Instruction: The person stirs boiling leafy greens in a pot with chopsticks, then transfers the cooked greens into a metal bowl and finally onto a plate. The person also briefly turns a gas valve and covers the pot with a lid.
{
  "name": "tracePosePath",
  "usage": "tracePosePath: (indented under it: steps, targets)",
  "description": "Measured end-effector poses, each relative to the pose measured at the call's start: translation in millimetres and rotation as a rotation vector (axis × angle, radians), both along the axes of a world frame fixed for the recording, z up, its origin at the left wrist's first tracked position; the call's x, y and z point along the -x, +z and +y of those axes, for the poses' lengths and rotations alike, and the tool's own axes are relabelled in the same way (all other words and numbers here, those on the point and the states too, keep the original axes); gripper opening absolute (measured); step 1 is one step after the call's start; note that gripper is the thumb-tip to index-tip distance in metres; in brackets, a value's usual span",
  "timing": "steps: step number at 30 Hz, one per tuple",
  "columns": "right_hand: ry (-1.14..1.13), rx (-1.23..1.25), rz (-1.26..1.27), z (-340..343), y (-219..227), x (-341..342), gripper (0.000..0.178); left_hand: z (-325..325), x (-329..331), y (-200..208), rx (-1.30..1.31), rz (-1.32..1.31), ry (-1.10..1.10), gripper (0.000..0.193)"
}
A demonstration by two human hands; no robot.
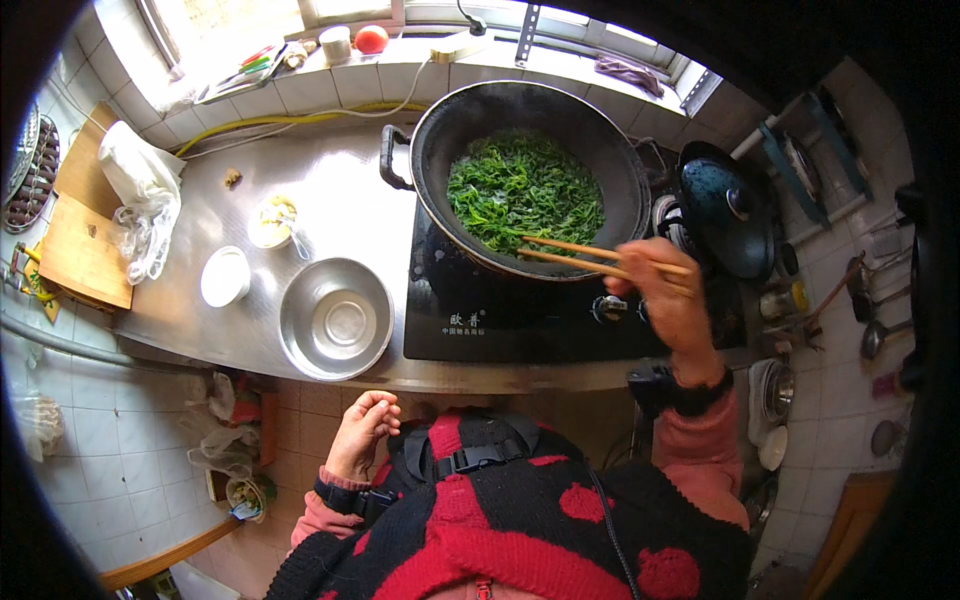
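Note:
In my right hand (668, 295) is a pair of wooden chopsticks (575, 255), held closed between the fingers. Their tips reach into the chopped leafy greens (525, 185) at the near side of a large black wok (430, 110). The greens lie in a wet heap across the wok's bottom. Beneath the wok is a black glass cooktop (540, 335) with a knob (608, 308) near my right fingers. My left hand (366, 430) hangs in front of the counter edge, its fingers curled closed with nothing visible in them. An empty steel bowl (298, 330) stands just beyond it.
Left on the steel counter (230, 215) are a white bowl (225, 277) and a small bowl with a spoon (272, 222). Cutting boards (75, 250) and plastic bags (145, 200) lean at the left wall. A dark lid (715, 195) stands right of the wok. Utensils (875, 338) hang on the right wall.

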State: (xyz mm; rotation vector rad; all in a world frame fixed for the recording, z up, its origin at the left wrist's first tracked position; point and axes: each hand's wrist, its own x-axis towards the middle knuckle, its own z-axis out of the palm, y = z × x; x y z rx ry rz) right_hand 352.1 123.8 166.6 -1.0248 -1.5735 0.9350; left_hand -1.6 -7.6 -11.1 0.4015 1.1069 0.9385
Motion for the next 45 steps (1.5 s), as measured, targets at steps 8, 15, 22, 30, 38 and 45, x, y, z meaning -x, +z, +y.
tracePosePath:
  steps: [8,15,22,30,38,45]
  targets:
    - [-0.298,-0.018,-0.029,8.0,36.9,-21.8,0.015,-5.2,6.8,0.8,0.012,0.008,0.025,0.014]
    - [-0.035,0.157,-0.16,21.7,23.3,-14.2,0.022,-2.3,5.2,-5.0,-0.012,-0.024,-0.002,0.014]
    - [-0.387,0.0,-0.242,31.5,33.7,-44.7,0.021,-5.2,2.3,-4.6,0.028,-0.01,-0.014,0.014]
    - [-0.286,-0.034,-0.123,49.3,20.0,-45.9,0.019,-5.8,1.2,-4.0,0.016,-0.001,-0.017,0.014]
    - [-0.343,0.208,-0.254,54.2,27.6,-38.9,0.021,-10.7,4.4,-0.5,0.016,0.026,0.022,0.014]
    - [-0.054,0.007,-0.183,98.9,22.0,-0.5,0.022,-5.5,3.1,-1.8,0.009,0.012,0.012,0.013]
